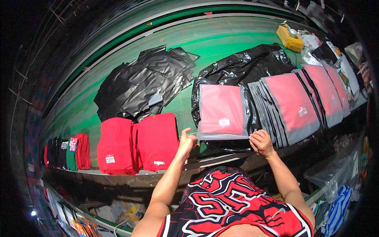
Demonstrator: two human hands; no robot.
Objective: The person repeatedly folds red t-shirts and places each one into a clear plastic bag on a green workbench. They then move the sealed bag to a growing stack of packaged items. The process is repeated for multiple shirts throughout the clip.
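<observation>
A frosted plastic bag (222,111) with a folded red garment inside lies over a big black plastic sack, and my two hands pinch its near corners. At the left corner is my left hand (188,142), its forefinger raised. My right hand (261,142) grips the other corner, fingers closed. Beside it on the right, a row of bagged red garments (293,100) overlaps in a fan. To the left stand two stacks of folded red garments (158,139) with neck labels. Behind them a loose pile of black plastic bags (148,83) is spread out.
Folded black, green and red garments (71,151) stand at the left end of the green table (231,35). A yellow container (289,38) and mixed plastic wrappings lie at the back right. Below the table's near edge, a lower shelf holds assorted packets (86,226).
</observation>
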